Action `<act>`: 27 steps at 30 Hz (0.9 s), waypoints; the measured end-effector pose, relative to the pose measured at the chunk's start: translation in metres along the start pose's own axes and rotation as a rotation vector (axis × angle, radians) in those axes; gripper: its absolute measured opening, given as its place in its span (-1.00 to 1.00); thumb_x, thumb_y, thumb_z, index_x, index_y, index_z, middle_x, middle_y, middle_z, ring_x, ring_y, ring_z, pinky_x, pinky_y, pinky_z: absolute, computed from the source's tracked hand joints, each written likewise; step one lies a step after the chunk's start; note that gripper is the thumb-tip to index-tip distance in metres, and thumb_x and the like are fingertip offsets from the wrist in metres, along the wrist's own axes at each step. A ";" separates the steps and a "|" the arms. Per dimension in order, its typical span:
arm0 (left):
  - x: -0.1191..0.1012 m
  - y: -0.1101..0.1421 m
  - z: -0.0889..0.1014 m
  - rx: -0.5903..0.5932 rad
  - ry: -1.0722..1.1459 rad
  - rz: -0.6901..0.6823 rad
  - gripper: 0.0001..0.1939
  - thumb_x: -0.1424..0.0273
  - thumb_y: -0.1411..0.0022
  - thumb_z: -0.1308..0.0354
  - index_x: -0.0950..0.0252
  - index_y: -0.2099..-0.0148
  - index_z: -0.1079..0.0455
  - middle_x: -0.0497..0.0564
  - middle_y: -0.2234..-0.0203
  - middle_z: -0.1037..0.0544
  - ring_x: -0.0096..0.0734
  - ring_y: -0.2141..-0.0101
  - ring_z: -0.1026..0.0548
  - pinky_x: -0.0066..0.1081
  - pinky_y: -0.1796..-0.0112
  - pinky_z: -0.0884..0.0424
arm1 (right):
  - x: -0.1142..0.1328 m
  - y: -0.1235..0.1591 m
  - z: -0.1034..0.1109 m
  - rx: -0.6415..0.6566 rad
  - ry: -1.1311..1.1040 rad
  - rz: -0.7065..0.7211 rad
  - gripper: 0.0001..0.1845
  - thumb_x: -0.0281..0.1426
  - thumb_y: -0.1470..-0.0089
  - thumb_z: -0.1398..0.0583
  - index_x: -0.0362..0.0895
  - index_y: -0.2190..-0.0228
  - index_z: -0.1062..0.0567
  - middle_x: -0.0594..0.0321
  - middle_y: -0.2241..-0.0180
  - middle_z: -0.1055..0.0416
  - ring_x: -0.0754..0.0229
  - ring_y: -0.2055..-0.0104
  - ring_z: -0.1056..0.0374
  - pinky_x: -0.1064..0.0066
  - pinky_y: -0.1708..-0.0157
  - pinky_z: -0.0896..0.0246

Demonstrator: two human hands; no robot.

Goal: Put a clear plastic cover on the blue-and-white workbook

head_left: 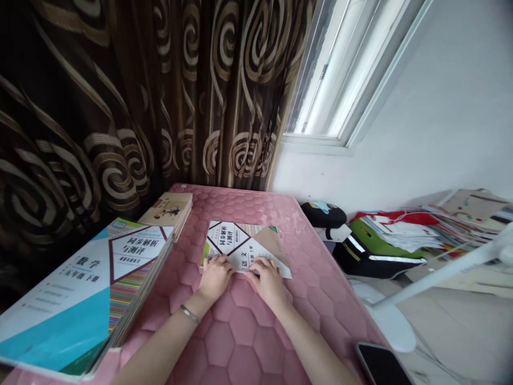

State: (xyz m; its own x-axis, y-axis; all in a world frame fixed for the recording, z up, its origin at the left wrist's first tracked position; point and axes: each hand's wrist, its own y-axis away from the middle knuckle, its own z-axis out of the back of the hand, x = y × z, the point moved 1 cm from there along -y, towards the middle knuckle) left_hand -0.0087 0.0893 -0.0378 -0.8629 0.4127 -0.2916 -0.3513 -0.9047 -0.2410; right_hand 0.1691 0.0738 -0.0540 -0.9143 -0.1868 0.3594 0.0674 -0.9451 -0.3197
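Observation:
A workbook [256, 247] with a white, patterned cover and Chinese print lies turned sideways on a pink quilted surface [244, 326]. My left hand [216, 275], a silver bangle on its wrist, is at the near left edge of the workbook with its fingers bent onto the cover. Along the same edge, further right, my right hand [267, 279] has its fingers curled over the cover and its thumb low at the edge. Both hands seem closed on this edge; the undersides of the fingers are hidden.
On the left is a stack of workbooks [80, 289], with tan booklets [170, 208] behind it. A phone [380, 363] lies at the front right. Beyond the right edge are a white lamp [390, 323], a black-and-green bag [372, 248] and papers. A patterned curtain [180, 107] hangs behind.

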 end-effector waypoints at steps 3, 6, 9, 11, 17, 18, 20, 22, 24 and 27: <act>0.025 0.010 0.010 -0.034 -0.013 0.080 -0.81 0.39 -0.29 -0.10 0.09 0.21 -0.55 -0.03 0.17 -0.55 -0.26 0.08 -0.41 -0.17 0.05 -0.16 | -0.026 0.006 0.010 0.002 0.005 -0.063 -0.87 -0.27 -0.10 -0.20 0.00 0.40 -0.55 0.23 0.08 -0.44 0.04 0.04 -0.26 0.27 0.18 -0.08; 0.053 0.020 0.016 -0.070 -0.045 0.163 -0.78 0.43 -0.28 -0.09 0.07 0.22 -0.56 -0.05 0.14 -0.56 -0.24 0.06 -0.41 -0.17 0.05 -0.17 | -0.059 0.015 0.022 -0.011 0.018 -0.172 -0.88 -0.31 -0.08 -0.20 0.02 0.40 -0.56 0.27 0.03 -0.42 0.03 0.01 -0.24 0.26 0.18 -0.08; 0.072 0.024 0.017 -0.077 -0.013 0.189 -0.77 0.46 -0.27 -0.08 0.12 0.24 -0.57 -0.03 0.16 -0.57 -0.28 0.12 -0.43 -0.24 0.07 -0.23 | -0.084 0.023 0.030 -0.038 -0.013 -0.254 -0.87 -0.32 -0.06 -0.19 0.03 0.41 -0.57 0.27 0.05 -0.43 0.03 0.01 -0.25 0.23 0.13 -0.10; 0.077 0.024 0.016 -0.074 0.014 0.173 -0.76 0.47 -0.27 -0.07 0.15 0.25 -0.57 -0.03 0.19 -0.58 -0.29 0.14 -0.44 -0.27 0.08 -0.25 | -0.093 0.026 0.033 -0.062 -0.027 -0.282 -0.86 -0.32 -0.06 -0.19 0.03 0.41 -0.58 0.26 0.08 -0.44 0.02 0.01 -0.25 0.22 0.11 -0.11; 0.077 0.023 0.014 -0.093 -0.025 0.169 -0.75 0.46 -0.28 -0.04 0.15 0.26 -0.56 -0.02 0.19 -0.59 -0.25 0.15 -0.44 -0.24 0.09 -0.26 | -0.096 0.026 0.029 -0.125 -0.032 -0.240 -0.86 -0.36 -0.02 -0.19 0.01 0.44 -0.59 0.19 0.12 -0.45 0.01 0.02 -0.25 0.21 0.08 -0.14; 0.076 0.023 0.014 -0.092 -0.035 0.167 -0.75 0.46 -0.28 -0.04 0.15 0.26 -0.56 -0.01 0.19 -0.59 -0.25 0.15 -0.44 -0.24 0.10 -0.25 | -0.097 0.026 0.028 -0.126 -0.037 -0.237 -0.86 -0.36 -0.02 -0.19 0.01 0.44 -0.59 0.19 0.12 -0.45 0.01 0.02 -0.25 0.21 0.08 -0.14; 0.074 0.024 0.014 -0.094 -0.064 0.174 -0.74 0.45 -0.28 -0.03 0.15 0.25 -0.56 0.01 0.19 -0.58 -0.22 0.14 -0.45 -0.21 0.11 -0.24 | -0.097 0.026 0.028 -0.133 -0.042 -0.229 -0.86 -0.36 -0.02 -0.19 0.01 0.44 -0.59 0.19 0.13 -0.45 0.01 0.03 -0.25 0.19 0.06 -0.13; 0.072 0.025 0.015 -0.097 -0.101 0.175 -0.73 0.46 -0.28 -0.01 0.14 0.26 -0.55 0.03 0.18 -0.58 -0.20 0.12 -0.44 -0.18 0.10 -0.22 | -0.097 0.026 0.028 -0.145 -0.032 -0.218 -0.87 -0.36 -0.02 -0.19 0.01 0.44 -0.58 0.19 0.14 -0.44 0.01 0.03 -0.24 0.18 0.03 -0.12; 0.067 0.026 0.017 -0.104 -0.144 0.157 -0.71 0.47 -0.29 0.02 0.14 0.25 -0.54 0.04 0.17 -0.57 -0.18 0.10 -0.43 -0.15 0.08 -0.20 | -0.097 0.026 0.028 -0.151 -0.020 -0.205 -0.87 -0.37 -0.01 -0.19 0.01 0.45 -0.57 0.19 0.13 -0.43 0.01 0.02 -0.24 0.18 0.02 -0.11; 0.058 0.026 0.019 -0.109 -0.197 0.114 -0.73 0.47 -0.30 0.03 0.18 0.25 -0.51 0.06 0.16 -0.57 -0.19 0.10 -0.42 -0.12 0.06 -0.17 | -0.095 0.026 0.028 -0.134 -0.012 -0.185 -0.88 -0.39 -0.03 -0.18 -0.02 0.45 -0.55 0.18 0.10 -0.42 0.03 0.04 -0.25 0.18 0.01 -0.09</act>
State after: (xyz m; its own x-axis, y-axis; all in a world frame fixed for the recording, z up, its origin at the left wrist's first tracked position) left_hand -0.0747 0.0874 -0.0437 -0.9528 0.2700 -0.1392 -0.2150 -0.9231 -0.3187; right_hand 0.2690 0.0598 -0.0721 -0.9014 -0.0173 0.4326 -0.1556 -0.9194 -0.3611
